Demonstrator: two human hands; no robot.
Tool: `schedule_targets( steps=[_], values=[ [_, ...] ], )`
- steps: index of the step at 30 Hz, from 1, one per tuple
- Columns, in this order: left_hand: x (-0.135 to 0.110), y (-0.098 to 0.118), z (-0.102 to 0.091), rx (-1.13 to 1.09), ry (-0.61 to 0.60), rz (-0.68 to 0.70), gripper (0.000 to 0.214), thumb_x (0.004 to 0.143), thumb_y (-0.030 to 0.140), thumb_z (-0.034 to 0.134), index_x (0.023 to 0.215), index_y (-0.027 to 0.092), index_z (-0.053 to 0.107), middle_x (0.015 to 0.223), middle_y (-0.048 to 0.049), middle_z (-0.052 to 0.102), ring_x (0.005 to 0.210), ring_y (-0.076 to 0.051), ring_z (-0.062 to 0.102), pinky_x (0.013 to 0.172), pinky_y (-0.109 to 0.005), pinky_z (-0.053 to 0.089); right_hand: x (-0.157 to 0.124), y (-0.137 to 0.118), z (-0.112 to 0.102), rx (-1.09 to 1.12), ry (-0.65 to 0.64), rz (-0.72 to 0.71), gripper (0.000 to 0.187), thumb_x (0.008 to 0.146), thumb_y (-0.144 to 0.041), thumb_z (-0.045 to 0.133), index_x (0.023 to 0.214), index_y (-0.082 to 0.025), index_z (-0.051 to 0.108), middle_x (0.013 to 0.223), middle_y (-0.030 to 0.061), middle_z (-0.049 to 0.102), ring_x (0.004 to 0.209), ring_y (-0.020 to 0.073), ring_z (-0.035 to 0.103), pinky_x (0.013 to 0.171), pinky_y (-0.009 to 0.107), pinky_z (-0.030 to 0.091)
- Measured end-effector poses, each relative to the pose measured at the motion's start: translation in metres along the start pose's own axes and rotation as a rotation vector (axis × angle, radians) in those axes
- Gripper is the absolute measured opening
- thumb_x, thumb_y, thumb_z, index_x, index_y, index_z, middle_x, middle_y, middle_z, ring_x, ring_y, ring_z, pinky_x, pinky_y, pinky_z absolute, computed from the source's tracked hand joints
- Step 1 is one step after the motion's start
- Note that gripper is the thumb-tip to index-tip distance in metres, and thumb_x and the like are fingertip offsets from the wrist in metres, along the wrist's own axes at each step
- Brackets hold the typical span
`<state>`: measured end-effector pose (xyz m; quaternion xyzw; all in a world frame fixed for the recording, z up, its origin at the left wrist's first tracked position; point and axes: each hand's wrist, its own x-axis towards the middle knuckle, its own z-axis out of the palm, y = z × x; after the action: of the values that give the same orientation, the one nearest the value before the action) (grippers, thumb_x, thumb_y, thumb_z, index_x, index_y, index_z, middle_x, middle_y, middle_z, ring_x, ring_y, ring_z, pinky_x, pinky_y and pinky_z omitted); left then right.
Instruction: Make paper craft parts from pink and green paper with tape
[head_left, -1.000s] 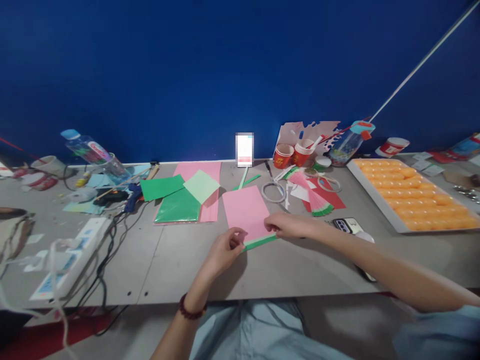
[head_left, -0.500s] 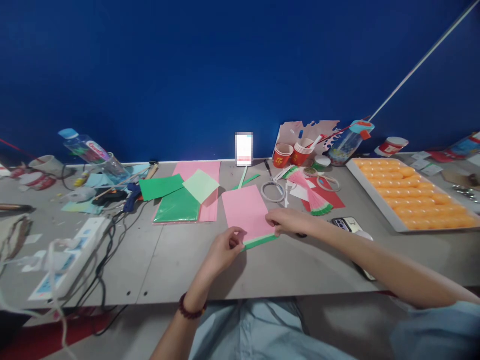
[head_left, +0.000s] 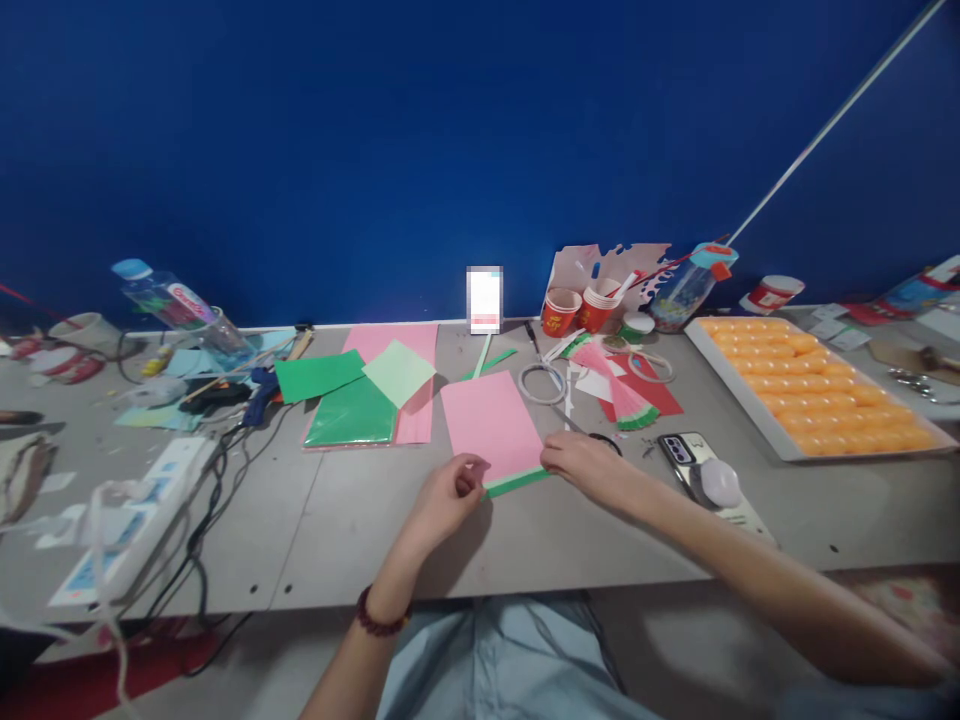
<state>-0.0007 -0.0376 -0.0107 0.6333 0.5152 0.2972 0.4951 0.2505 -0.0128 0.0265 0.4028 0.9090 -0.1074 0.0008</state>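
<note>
A sheet of pink paper (head_left: 491,422) lies flat on the grey table in front of me, with a green paper strip (head_left: 516,485) along its near edge. At the strip's left end, my left hand (head_left: 448,500) pinches the near corner between thumb and fingertips. My right hand (head_left: 581,462) is closed at the right end, its fingertips pressed on the strip and the paper's corner. Beyond the sheet lie thin green strips (head_left: 499,360). A folded pink and green paper fan (head_left: 619,385) rests to the right, beside a roll of tape (head_left: 542,383).
To the left are green paper (head_left: 352,415), a pale green square (head_left: 400,373), a glue gun (head_left: 261,393) and a power strip (head_left: 135,520). Paper cups (head_left: 561,312), a phone (head_left: 712,485) and a tray of orange balls (head_left: 817,385) stand right. A lit phone screen (head_left: 485,300) leans on the blue wall.
My right hand has shifted slightly right along the strip, and its forearm has lowered, uncovering more of the phone. My left hand stays at the left corner. The view has moved slightly.
</note>
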Motion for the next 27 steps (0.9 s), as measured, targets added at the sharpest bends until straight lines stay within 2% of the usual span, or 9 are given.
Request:
schedule_targets(
  steps=[10,17,23,27],
  values=[
    [0.001,0.000,-0.001,-0.009,0.000,-0.003,0.032,0.069,0.017,0.057,0.101,0.016,0.061,0.069,0.0016,0.055,0.059,-0.010,0.050,0.055,-0.021,0.039,-0.022,-0.019,0.033,-0.194,0.290,-0.075,0.020,0.084,-0.001,0.047,0.089,-0.012,0.062,0.082,0.0078,0.062,0.081,0.0183,0.057,0.073,0.030,0.046],
    [0.000,0.006,0.000,0.016,0.033,-0.020,0.029,0.069,0.015,0.055,0.097,0.016,0.062,0.065,0.0029,0.054,0.056,-0.009,0.048,0.054,-0.020,0.038,-0.037,-0.031,0.050,-0.290,0.401,-0.041,0.026,0.081,-0.005,0.050,0.104,-0.008,0.063,0.099,0.0111,0.067,0.095,0.0210,0.058,0.086,0.033,0.047],
    [0.001,0.008,0.004,0.084,0.080,0.016,0.030,0.069,0.012,0.052,0.096,0.018,0.062,0.066,0.0033,0.056,0.058,-0.010,0.051,0.056,-0.021,0.040,-0.043,-0.040,0.060,-0.334,0.398,0.027,0.036,0.082,-0.009,0.050,0.117,-0.008,0.059,0.108,0.0122,0.066,0.104,0.0213,0.056,0.093,0.034,0.044],
    [-0.001,0.009,0.006,0.116,0.122,0.017,0.029,0.070,0.012,0.052,0.096,0.020,0.062,0.069,0.0027,0.058,0.059,-0.011,0.053,0.058,-0.022,0.041,-0.042,-0.043,0.063,-0.327,0.416,0.074,0.035,0.083,-0.010,0.050,0.117,-0.008,0.059,0.107,0.0120,0.066,0.105,0.0217,0.056,0.094,0.034,0.043]
  ],
)
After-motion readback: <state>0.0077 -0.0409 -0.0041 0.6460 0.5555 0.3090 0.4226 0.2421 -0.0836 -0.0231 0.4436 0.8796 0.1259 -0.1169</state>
